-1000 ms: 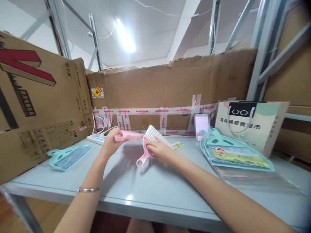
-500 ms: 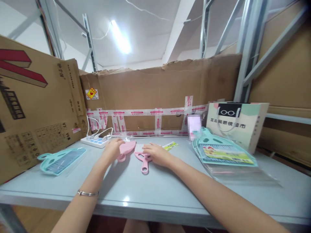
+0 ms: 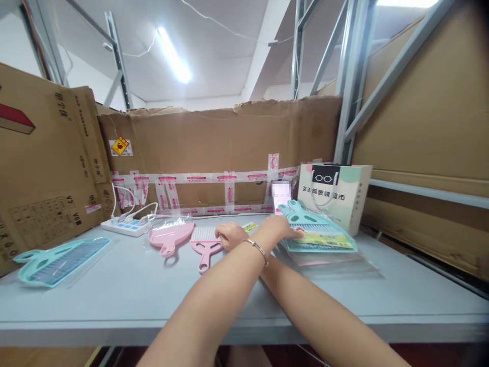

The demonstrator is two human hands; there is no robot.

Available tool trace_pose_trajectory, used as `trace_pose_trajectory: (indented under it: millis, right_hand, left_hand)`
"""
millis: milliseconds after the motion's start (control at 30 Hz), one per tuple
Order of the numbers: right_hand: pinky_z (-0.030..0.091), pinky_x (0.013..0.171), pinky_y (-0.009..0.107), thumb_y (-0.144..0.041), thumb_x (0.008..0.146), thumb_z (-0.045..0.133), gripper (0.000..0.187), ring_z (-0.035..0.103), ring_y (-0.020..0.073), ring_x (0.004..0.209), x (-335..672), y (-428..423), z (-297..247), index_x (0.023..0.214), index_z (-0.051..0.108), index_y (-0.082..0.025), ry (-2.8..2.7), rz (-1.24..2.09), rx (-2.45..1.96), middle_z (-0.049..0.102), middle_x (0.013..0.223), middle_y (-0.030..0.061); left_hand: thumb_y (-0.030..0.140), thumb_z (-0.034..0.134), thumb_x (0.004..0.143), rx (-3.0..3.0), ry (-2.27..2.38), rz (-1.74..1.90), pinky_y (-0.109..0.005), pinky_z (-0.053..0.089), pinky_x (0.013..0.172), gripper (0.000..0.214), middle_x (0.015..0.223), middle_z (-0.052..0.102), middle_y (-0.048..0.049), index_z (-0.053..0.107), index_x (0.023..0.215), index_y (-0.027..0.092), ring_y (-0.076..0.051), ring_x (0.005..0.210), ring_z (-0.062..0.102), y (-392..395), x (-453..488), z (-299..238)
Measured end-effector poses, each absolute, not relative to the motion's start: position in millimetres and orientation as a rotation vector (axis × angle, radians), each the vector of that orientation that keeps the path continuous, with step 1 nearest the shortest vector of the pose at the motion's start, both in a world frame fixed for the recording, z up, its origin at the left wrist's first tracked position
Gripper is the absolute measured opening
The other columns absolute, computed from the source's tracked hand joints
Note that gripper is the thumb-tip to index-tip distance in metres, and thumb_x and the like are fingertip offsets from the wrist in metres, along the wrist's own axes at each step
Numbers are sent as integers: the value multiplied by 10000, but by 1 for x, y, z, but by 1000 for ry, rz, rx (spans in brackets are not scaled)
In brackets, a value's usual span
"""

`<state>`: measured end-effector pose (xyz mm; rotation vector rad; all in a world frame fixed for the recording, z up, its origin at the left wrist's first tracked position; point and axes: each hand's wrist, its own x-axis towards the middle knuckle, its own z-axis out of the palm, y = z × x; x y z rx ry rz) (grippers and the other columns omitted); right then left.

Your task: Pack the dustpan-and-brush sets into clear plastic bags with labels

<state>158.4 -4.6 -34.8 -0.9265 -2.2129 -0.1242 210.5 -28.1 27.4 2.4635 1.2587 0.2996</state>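
A pink dustpan (image 3: pixel 170 235) lies flat on the grey table (image 3: pixel 114 290), and a pink brush (image 3: pixel 205 244) with white bristles lies just right of it. My right hand (image 3: pixel 229 235) rests at the right end of the brush head, fingers curled onto it. My left arm, with a metal bracelet (image 3: pixel 259 250), crosses over the right arm. My left hand (image 3: pixel 280 228) lies with fingers stretched out on a stack of bagged teal dustpan sets (image 3: pixel 321 235). A small yellow-green label (image 3: pixel 250 227) shows between the two hands.
Another bagged teal set (image 3: pixel 57 258) lies at the table's left. A white power strip (image 3: pixel 124 227) with cables sits at the back left. A paper gift bag (image 3: pixel 334 193) stands behind the teal stack. Taped cardboard walls (image 3: pixel 214 153) and steel shelf posts (image 3: pixel 347 102) enclose the table.
The pink dustpan and brush, held up a second ago, now lie on the table. My left hand let go of the dustpan and crossed right to the teal stack. The view turned right.
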Motion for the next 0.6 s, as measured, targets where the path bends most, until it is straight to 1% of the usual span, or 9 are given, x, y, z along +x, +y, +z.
trace_pose_trajectory:
  millis: [100,133,167,233,300,400,500,567,600]
  right_hand:
    - [389,754,268,-14,723,431,235,565,150,766,158,-9,-28,720,579,-196,-2224,-128,-969,644,756,16]
    - [387,768,268,-14,727,425,241,568,152,781,158,-11,-27,732,581,-198,-2226,-127,-981,650,774,19]
    - [385,775,269,-18,731,422,242,569,154,787,158,-12,-26,737,583,-199,-2227,-124,-991,654,782,22]
    - [386,775,270,-25,738,424,239,572,156,785,158,-12,-25,739,589,-198,-2232,-115,-1001,657,784,24]
    - [389,768,267,-26,738,428,237,573,155,776,158,-12,-26,739,593,-197,-2234,-104,-1009,656,773,24]
    - [400,744,269,-18,719,437,236,574,158,747,158,-10,-29,722,592,-196,-2213,-78,-988,647,739,20]
    - [417,712,284,-10,685,433,234,571,168,695,160,-7,-30,670,579,-193,-2146,-33,-896,626,683,11]
    - [426,700,286,-11,672,417,241,571,167,676,163,-5,-31,630,566,-195,-2091,-15,-859,611,657,2]
    - [431,691,279,-15,670,410,243,571,161,666,164,-4,-31,608,558,-198,-2068,-8,-853,605,645,-4]
  left_hand:
    - [352,798,471,2294,1359,427,-382,437,822,773,1181,542,-261,523,1143,86,-365,1066,527,-16,221,13]
    - [314,805,460,2234,1375,470,-368,434,829,805,1206,528,-249,497,1172,97,-356,1087,517,-12,221,9]
    - [281,802,464,2184,1387,511,-360,431,833,790,1211,526,-237,494,1170,107,-349,1097,512,-10,221,6]
    - [236,769,509,2128,1402,585,-362,420,838,659,1195,534,-227,528,1110,115,-346,1097,511,-8,219,4]
    - [214,711,581,2106,1410,653,-373,409,841,497,1188,528,-229,551,1041,115,-342,1089,513,-9,217,4]
    - [201,604,689,2072,1416,781,-396,380,861,317,1183,517,-226,535,990,127,-328,1094,505,-11,215,6]
    - [169,567,719,1879,1328,1068,-387,378,840,207,1045,583,-187,503,916,157,-293,1025,537,-8,210,9]
    - [163,556,734,1753,1257,1203,-352,399,794,169,945,607,-141,478,883,177,-253,945,565,-2,202,14]
    - [170,536,755,1721,1240,1242,-334,409,776,155,933,606,-123,465,892,184,-231,920,570,2,197,18]
